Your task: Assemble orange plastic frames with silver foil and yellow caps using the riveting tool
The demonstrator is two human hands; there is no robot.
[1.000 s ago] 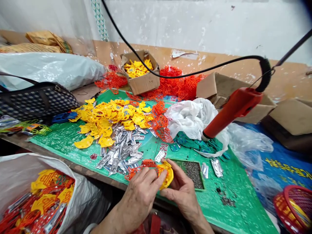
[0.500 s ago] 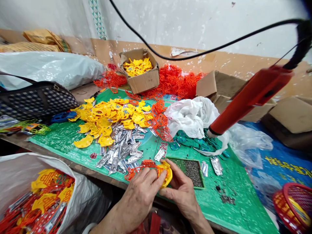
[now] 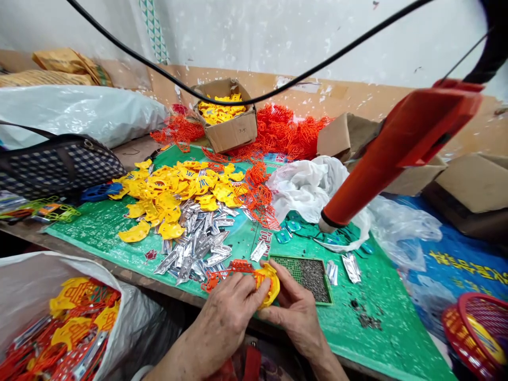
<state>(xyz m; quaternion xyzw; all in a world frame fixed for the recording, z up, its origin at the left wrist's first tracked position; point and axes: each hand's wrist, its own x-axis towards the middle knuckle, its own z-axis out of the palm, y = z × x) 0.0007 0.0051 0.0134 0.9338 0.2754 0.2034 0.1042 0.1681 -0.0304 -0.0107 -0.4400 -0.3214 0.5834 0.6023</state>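
1. Just left of the green tray (image 3: pixel 290 266), the left hand (image 3: pixel 228 312) and right hand (image 3: pixel 297 313) pinch a yellow piece (image 3: pixel 271 290) with orange netting (image 3: pixel 241 266); a slack pinch could separate them.
2. Bumping the tray could scatter its small bits (image 3: pixel 316 281).
3. Beyond the tray, a red tool (image 3: pixel 391 159) hangs, obstructing reach; metal strips (image 3: pixel 200 248) lie left.

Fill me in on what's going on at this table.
A person's left hand and right hand hold a yellow piece together at the table's near edge, with an orange openwork piece against it. Beyond them lie heaps of yellow parts and silver strips. A green tray of small dark bits sits by the right hand, and a red corded tool hangs farther right.
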